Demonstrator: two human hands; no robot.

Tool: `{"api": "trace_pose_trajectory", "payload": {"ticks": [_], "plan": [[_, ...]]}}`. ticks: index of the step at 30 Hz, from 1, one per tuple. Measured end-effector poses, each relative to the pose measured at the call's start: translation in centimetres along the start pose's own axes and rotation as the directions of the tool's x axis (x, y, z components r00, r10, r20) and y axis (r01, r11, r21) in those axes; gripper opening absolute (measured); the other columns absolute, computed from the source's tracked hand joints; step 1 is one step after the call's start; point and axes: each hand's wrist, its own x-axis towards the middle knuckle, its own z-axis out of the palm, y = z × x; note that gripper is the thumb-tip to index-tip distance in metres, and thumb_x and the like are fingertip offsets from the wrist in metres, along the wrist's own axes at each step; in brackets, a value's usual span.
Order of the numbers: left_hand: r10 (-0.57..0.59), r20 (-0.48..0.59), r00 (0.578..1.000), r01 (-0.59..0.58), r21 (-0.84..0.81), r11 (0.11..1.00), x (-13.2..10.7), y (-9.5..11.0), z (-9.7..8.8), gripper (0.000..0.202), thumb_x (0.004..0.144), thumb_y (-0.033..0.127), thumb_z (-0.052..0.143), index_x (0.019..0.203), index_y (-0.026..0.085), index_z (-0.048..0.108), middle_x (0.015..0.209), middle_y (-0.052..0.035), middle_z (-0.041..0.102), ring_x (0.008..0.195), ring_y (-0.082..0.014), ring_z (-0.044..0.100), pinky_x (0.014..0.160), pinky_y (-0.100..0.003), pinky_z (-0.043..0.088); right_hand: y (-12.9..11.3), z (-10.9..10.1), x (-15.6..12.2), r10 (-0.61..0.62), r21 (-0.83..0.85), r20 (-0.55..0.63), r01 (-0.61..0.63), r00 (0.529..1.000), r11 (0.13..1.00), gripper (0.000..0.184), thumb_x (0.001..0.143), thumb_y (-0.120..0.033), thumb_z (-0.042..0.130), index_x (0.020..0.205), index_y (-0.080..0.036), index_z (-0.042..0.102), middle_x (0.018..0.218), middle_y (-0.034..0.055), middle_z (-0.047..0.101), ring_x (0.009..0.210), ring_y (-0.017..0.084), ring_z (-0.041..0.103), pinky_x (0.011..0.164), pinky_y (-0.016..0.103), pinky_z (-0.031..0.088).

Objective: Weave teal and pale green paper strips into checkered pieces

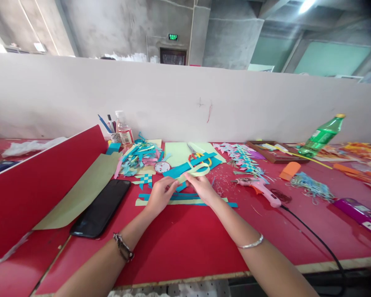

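Both hands pinch a pale yellow-green paper strip (199,173), which bends into a loop on the right side. My left hand (160,194) has its thumb and fingers closed at the strip's left part. At its middle, my right hand (203,188) grips it near the base of the loop. Beneath and behind the strip lie blue paper strips (178,170), partly hidden by it. Scissors (191,157) with red and yellow handles rest just behind. Closer to me, blue and pale green strips (185,202) lie flat under the hands. A small blue-and-green woven piece (146,180) is left of them.
At left are a black phone (101,209), a red panel (46,185), a heap of cut strips (142,156) and a plastic bottle (124,130). To the right lie a pink glue gun (261,189) with its cord, woven strips (243,159) and a green bottle (321,136).
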Motion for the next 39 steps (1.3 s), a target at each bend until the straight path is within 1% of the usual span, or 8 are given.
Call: {"api": "trace_pose_trajectory", "payload": {"ticks": [6, 10, 13, 18, 25, 29, 32, 39], "plan": [[-0.151, -0.068, 0.986, 0.141, -0.134, 0.981, 0.0, -0.5, 0.3, 0.023, 0.072, 0.038, 0.049, 0.082, 0.017, 0.051, 0.055, 0.0029, 0.051, 0.051, -0.0110, 0.051, 0.047, -0.020, 0.037, 0.0, -0.2, 0.5, -0.042, 0.002, -0.135, 0.042, 0.990, 0.999, 0.025, 0.066, -0.040, 0.057, 0.059, -0.016, 0.054, 0.051, -0.0023, 0.052, 0.049, 0.008, 0.045, 0.052, 0.022, 0.036], [-0.212, 0.000, 0.977, 0.201, -0.321, 0.926, 0.0, -0.6, 0.4, 0.031, 0.070, 0.036, 0.051, 0.094, 0.018, 0.043, 0.059, 0.0037, 0.054, 0.051, -0.0117, 0.055, 0.049, -0.021, 0.042, -0.2, -0.2, 0.6, -0.048, 0.018, -0.165, 0.052, 0.985, 0.998, 0.025, 0.064, -0.039, 0.058, 0.058, -0.016, 0.052, 0.050, -0.0030, 0.050, 0.047, 0.007, 0.042, 0.049, 0.021, 0.034], [-0.244, 0.070, 0.967, 0.252, -0.372, 0.893, 0.1, -0.6, 0.4, 0.027, 0.070, 0.038, 0.050, 0.085, 0.016, 0.049, 0.058, 0.0021, 0.057, 0.050, -0.0117, 0.055, 0.051, -0.022, 0.043, -0.2, -0.3, 0.6, -0.050, 0.013, -0.167, 0.052, 0.985, 0.999, 0.026, 0.064, -0.039, 0.058, 0.055, -0.015, 0.052, 0.048, -0.0032, 0.048, 0.047, 0.007, 0.042, 0.048, 0.021, 0.033], [-0.283, 0.080, 0.956, 0.294, -0.299, 0.908, 0.0, -0.1, 0.1, 0.031, 0.072, 0.042, 0.046, 0.067, 0.013, 0.057, 0.061, -0.0012, 0.061, 0.045, -0.0084, 0.051, 0.048, -0.019, 0.041, 0.1, -0.3, 0.6, -0.058, 0.048, -0.169, 0.067, 0.984, 0.997, 0.026, 0.064, -0.039, 0.059, 0.056, -0.015, 0.052, 0.050, -0.0032, 0.048, 0.046, 0.007, 0.041, 0.048, 0.021, 0.033], [-0.291, 0.028, 0.956, 0.289, -0.227, 0.930, 0.0, 0.1, -0.3, 0.032, 0.071, 0.043, 0.048, 0.064, 0.014, 0.060, 0.060, -0.0007, 0.063, 0.038, -0.0055, 0.044, 0.040, -0.016, 0.036, 0.4, -0.7, 1.1, 0.008, 0.138, -0.220, 0.024, 0.975, 0.990, 0.025, 0.062, -0.039, 0.061, 0.055, -0.015, 0.055, 0.049, -0.0032, 0.047, 0.048, 0.007, 0.042, 0.049, 0.021, 0.034], [-0.276, 0.012, 0.961, 0.272, -0.222, 0.937, 0.0, 0.0, -0.3, 0.032, 0.070, 0.043, 0.049, 0.063, 0.014, 0.060, 0.058, -0.0006, 0.063, 0.038, -0.0056, 0.043, 0.039, -0.016, 0.035, 0.1, -0.6, 0.8, -0.006, 0.214, -0.084, 0.023, 0.996, 0.977, 0.022, 0.062, -0.035, 0.062, 0.077, -0.019, 0.061, 0.059, -0.0031, 0.052, 0.052, 0.007, 0.044, 0.052, 0.021, 0.036], [-0.268, 0.001, 0.963, 0.263, -0.209, 0.942, -0.1, 0.0, -0.3, 0.033, 0.070, 0.043, 0.049, 0.061, 0.014, 0.060, 0.056, -0.0006, 0.062, 0.037, -0.0057, 0.043, 0.038, -0.016, 0.034, 0.3, -0.3, 0.6, -0.030, 0.180, 0.009, 0.028, 1.000, 0.983, 0.021, 0.062, -0.034, 0.062, 0.078, -0.019, 0.062, 0.064, -0.0018, 0.055, 0.056, 0.008, 0.048, 0.056, 0.022, 0.038], [-0.267, 0.008, 0.964, 0.263, -0.210, 0.942, -0.1, -0.2, -0.2, 0.034, 0.068, 0.045, 0.050, 0.068, 0.014, 0.062, 0.059, -0.0022, 0.063, 0.039, -0.0066, 0.044, 0.038, -0.017, 0.033, 1.1, -0.3, 0.8, -0.024, 0.081, -0.108, 0.033, 0.994, 0.996, 0.021, 0.060, -0.035, 0.063, 0.067, -0.016, 0.062, 0.057, -0.0008, 0.056, 0.056, 0.010, 0.050, 0.056, 0.024, 0.040]]}}
